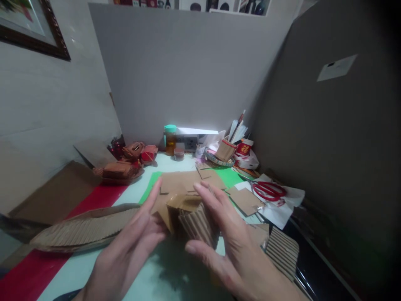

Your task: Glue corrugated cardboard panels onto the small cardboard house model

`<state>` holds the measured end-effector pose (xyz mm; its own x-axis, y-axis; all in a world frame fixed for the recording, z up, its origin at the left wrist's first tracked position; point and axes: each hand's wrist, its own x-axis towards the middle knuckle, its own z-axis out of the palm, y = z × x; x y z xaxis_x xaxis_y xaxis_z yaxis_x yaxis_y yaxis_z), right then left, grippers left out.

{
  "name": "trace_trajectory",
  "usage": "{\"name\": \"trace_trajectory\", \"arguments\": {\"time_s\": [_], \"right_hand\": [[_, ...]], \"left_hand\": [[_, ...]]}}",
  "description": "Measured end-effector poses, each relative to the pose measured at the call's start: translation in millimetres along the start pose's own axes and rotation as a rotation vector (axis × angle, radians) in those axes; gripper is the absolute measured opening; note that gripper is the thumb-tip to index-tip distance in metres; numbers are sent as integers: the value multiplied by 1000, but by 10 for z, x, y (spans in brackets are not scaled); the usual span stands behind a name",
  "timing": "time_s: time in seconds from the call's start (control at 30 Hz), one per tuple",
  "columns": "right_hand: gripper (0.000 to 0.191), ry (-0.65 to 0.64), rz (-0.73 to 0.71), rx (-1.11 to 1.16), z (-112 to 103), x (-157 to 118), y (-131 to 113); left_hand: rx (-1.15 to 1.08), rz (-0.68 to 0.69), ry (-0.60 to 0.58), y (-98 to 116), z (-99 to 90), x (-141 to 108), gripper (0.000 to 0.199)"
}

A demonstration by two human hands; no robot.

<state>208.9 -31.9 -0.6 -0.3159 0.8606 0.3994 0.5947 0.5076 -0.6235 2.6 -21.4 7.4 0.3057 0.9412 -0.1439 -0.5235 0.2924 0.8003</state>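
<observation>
Between my hands is a small folded piece of corrugated cardboard, with ribbed strips on its right side and smooth brown faces on its left. My right hand curls round its right side, thumb in front and fingers behind. On the left, my left hand has its fingers stretched out beside the piece; whether they touch it I cannot tell. Behind the hands, flat cardboard sheets lie on a green sheet. A long boat-shaped corrugated cardboard form rests to the left of my left hand.
Red-handled scissors lie on white paper at the right, near a cardboard square and a ribbed piece. A teal-lidded bottle and a pen holder stand at the back. Reddish-brown models sit at back left.
</observation>
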Motion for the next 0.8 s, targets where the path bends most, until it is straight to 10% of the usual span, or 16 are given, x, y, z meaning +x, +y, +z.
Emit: {"name": "trace_trajectory", "arguments": {"time_s": [0.8], "right_hand": [[77,-380,-8,-114,-331,636,-218]], "left_hand": [[104,-33,45,-11,-154,142,50]]}}
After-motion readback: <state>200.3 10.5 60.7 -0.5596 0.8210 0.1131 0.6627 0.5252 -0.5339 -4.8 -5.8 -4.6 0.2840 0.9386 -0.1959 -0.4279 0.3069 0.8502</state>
